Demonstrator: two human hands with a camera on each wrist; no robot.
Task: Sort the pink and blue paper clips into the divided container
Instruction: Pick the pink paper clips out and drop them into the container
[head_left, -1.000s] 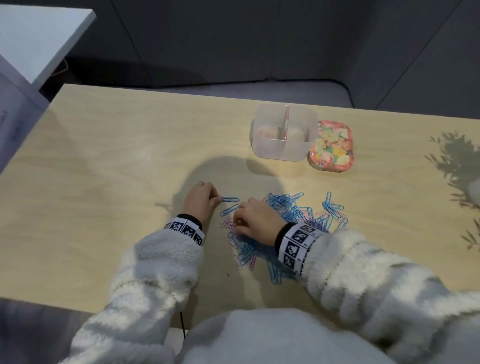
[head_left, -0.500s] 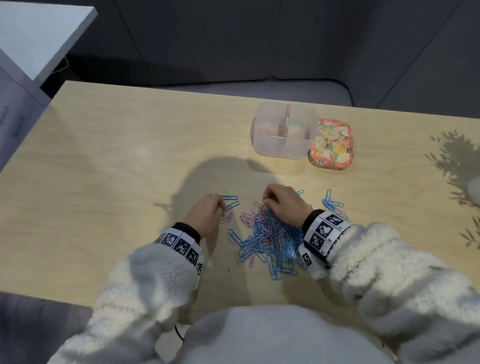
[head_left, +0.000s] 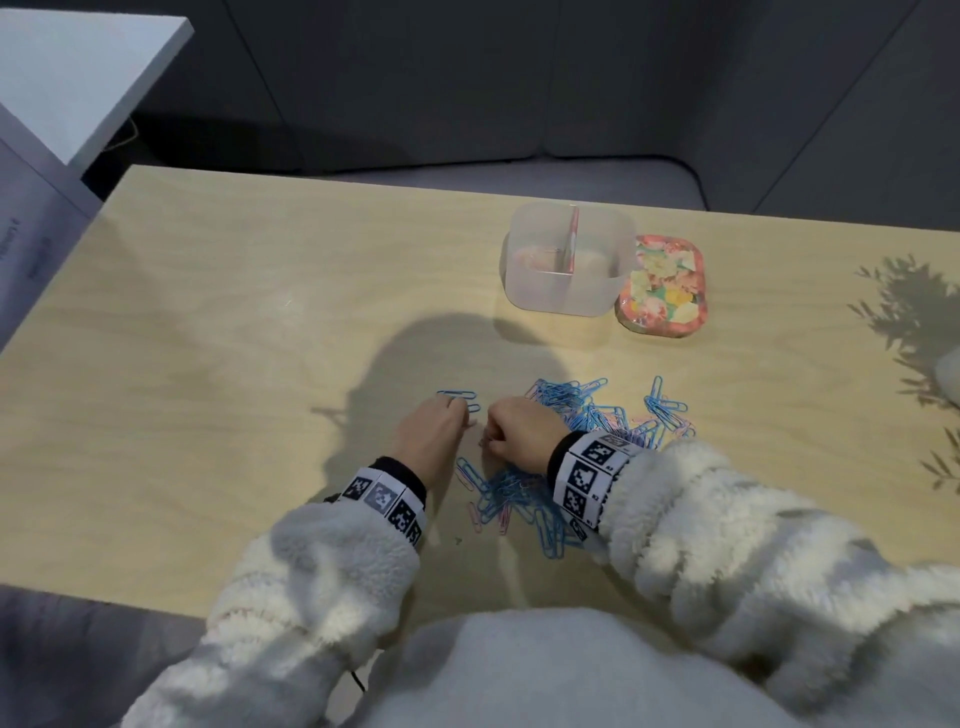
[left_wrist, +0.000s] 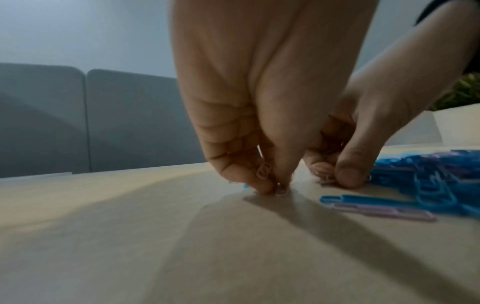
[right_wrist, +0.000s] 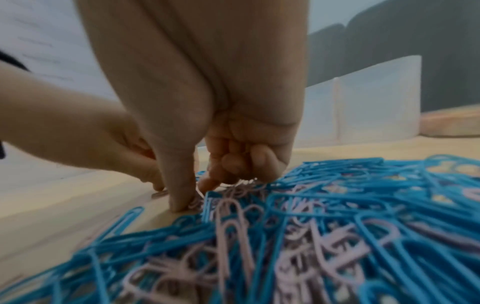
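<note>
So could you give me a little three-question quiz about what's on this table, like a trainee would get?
1. True or false: the floral lid lies on top of the divided container.
2. Which colour dominates the paper clip pile? A pink, B blue, C green.
3. Fill in: the left hand pinches a ___ paper clip at its fingertips.

Key
1. False: it lies beside the container, on the table.
2. B.
3. Pink. The right hand also picks at pink clips.

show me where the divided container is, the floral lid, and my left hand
divided container (head_left: 563, 293), head view, on its front wall.
floral lid (head_left: 662, 286), head view, middle of its patterned top.
left hand (head_left: 430, 434), head view, on the back of the hand.
</note>
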